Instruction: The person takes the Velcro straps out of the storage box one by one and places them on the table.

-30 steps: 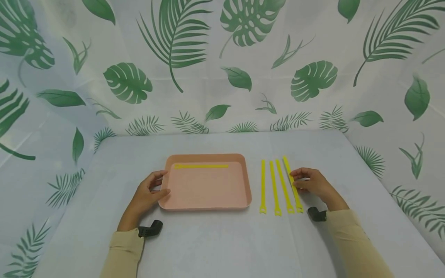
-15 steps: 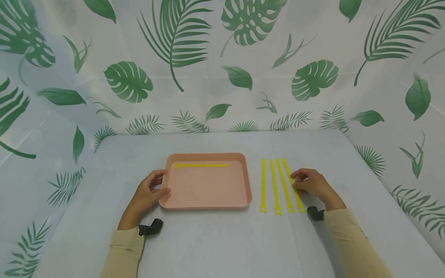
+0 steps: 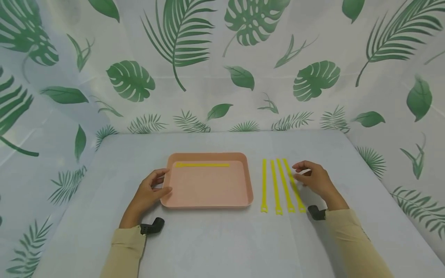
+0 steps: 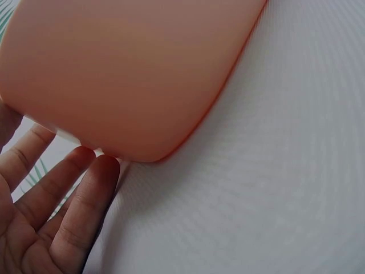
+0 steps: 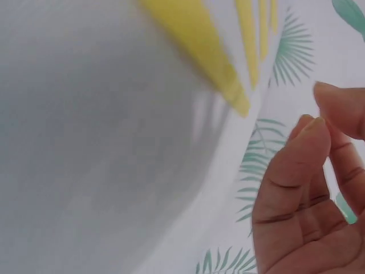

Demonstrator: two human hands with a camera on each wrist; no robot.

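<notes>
A shallow pink tray [image 3: 208, 189] lies left of the middle of the table, with one yellow cable strap [image 3: 203, 165] along its far side inside. At the tray's left end is my left hand [image 3: 147, 193], thumb and fingertips touching the rim. The left wrist view shows these fingers [image 4: 85, 211] fairly straight, tips at the tray's edge. To the right of the tray, several yellow straps with notched heads lie side by side, the rightmost strap [image 3: 294, 187] slanting. Just right of it, my right hand [image 3: 314, 179] hovers with loosely bent fingers [image 5: 291, 171], holding nothing.
A white cloth covers the table [image 3: 222, 243], and a leaf-printed curtain [image 3: 208, 77] rises behind and at both sides. Black wrist cameras sit at each cuff, such as the left camera [image 3: 153, 226].
My right hand has let go of the rightmost strap and drawn slightly up and away. That strap has settled flat, its far end a little lower in view. My left hand stays at the tray.
</notes>
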